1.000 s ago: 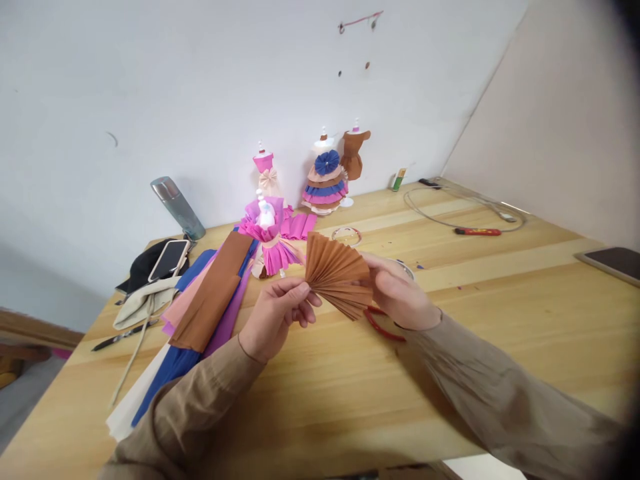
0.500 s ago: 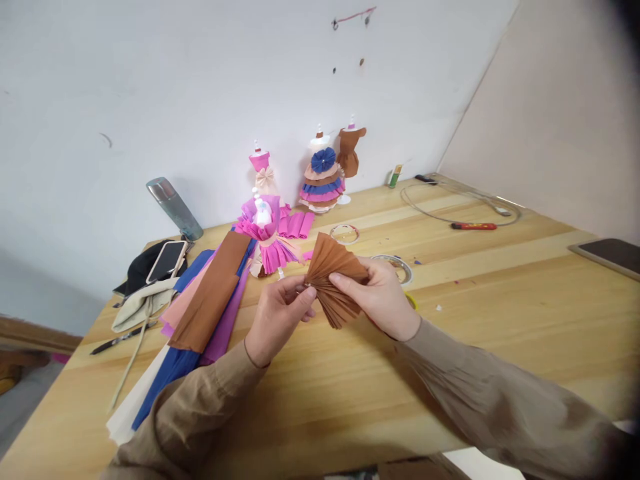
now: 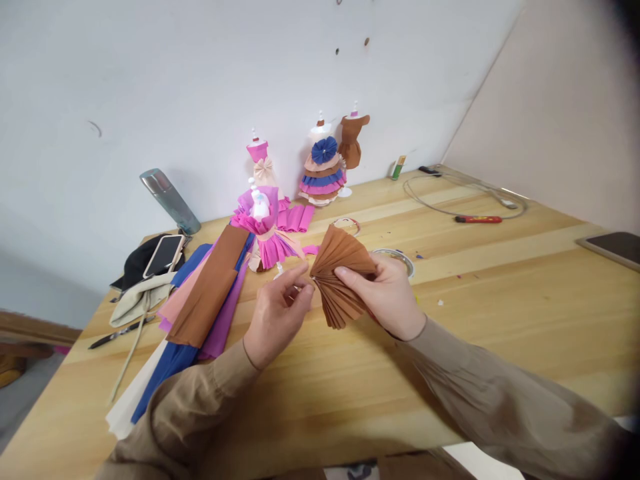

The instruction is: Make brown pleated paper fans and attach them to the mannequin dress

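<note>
A pleated brown crepe paper fan is spread out above the table, its gathered point facing left. My right hand pinches it, the thumb lying across the folds. Just left of the gathered point is my left hand, its fingers curled and slightly apart, with nothing visible in them. Behind the hands stands a small dress form in pink and purple crepe paper. Strips of brown crepe paper and blue, pink, purple and white paper lie to the left.
Three more dressed forms stand by the wall, one with a blue rosette. A tape roll lies behind my right hand. Leftward are a flask, a phone and a pen. A red cutter and a cable lie at right.
My left hand has let go of the fan's gathered point and moved slightly left. My right hand keeps its hold on the fan. The view has tilted a little downward.
</note>
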`<control>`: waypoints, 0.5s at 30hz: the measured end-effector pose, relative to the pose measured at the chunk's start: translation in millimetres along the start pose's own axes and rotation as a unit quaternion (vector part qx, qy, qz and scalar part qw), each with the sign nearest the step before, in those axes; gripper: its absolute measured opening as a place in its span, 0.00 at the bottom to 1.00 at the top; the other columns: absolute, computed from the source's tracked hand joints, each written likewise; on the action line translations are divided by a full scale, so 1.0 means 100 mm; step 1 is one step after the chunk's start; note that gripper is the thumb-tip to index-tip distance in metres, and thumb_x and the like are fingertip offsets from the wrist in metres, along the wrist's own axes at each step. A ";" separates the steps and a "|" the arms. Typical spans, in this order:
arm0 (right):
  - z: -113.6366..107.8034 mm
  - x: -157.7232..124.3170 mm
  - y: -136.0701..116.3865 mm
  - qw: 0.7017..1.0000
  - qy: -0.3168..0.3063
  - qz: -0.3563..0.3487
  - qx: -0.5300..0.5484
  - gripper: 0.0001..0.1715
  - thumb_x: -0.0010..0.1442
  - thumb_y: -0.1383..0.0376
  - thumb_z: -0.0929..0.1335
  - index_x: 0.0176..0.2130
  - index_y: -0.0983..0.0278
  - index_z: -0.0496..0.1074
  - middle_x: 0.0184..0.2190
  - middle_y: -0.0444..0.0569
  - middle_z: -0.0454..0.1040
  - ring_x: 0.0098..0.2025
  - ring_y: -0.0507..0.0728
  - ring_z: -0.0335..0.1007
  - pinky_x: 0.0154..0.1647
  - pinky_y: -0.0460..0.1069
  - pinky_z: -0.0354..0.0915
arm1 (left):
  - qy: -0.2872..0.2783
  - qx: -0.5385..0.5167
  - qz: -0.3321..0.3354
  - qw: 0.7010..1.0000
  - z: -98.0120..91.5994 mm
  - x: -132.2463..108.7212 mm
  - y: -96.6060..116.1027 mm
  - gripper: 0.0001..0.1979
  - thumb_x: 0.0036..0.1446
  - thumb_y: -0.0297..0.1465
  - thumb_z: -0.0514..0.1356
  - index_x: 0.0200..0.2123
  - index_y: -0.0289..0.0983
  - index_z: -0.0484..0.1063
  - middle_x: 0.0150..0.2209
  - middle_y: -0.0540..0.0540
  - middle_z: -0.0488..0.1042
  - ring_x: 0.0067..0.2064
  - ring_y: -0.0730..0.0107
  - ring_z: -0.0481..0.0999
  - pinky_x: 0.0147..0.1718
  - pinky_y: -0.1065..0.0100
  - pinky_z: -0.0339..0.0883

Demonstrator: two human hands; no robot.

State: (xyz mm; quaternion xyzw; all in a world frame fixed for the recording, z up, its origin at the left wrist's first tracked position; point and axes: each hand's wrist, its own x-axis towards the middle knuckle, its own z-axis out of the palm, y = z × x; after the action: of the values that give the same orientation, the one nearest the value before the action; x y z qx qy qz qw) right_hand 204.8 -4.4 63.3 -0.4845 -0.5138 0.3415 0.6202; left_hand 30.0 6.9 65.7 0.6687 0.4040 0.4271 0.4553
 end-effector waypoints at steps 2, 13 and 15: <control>0.00 0.00 -0.02 1.000 -0.015 0.005 0.001 0.09 0.47 0.60 0.72 0.27 0.64 0.74 0.24 0.47 0.77 0.25 0.55 0.71 0.28 0.50 0.70 | -0.003 -0.038 -0.008 0.999 -0.01 0.01 0.05 0.18 0.54 0.35 0.63 0.47 0.33 0.75 0.30 0.47 0.76 0.25 0.76 0.73 0.24 0.74 0.68; -0.07 0.02 -0.24 0.992 -0.113 -0.046 -0.030 0.11 0.52 0.59 0.70 0.33 0.65 0.75 0.27 0.47 0.77 0.30 0.56 0.73 0.30 0.49 0.68 | -0.029 -0.127 -0.089 0.988 -0.05 0.06 0.18 0.17 0.44 0.40 0.70 0.30 0.32 0.74 0.17 0.50 0.73 0.17 0.75 0.71 0.18 0.74 0.66; -0.05 0.04 -0.23 0.995 -0.078 -0.034 -0.054 0.09 0.52 0.60 0.70 0.29 0.64 0.73 0.24 0.45 0.75 0.26 0.54 0.70 0.27 0.48 0.66 | -0.034 -0.125 -0.090 0.987 -0.04 0.05 0.19 0.17 0.43 0.40 0.70 0.30 0.32 0.74 0.17 0.50 0.73 0.18 0.75 0.71 0.18 0.74 0.66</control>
State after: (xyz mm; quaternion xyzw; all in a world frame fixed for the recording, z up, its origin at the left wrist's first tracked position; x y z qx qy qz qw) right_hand 209.2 -9.0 86.5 -0.4715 -0.5945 0.3293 0.5620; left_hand 30.7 7.6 86.2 0.5817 0.3899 0.4085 0.5854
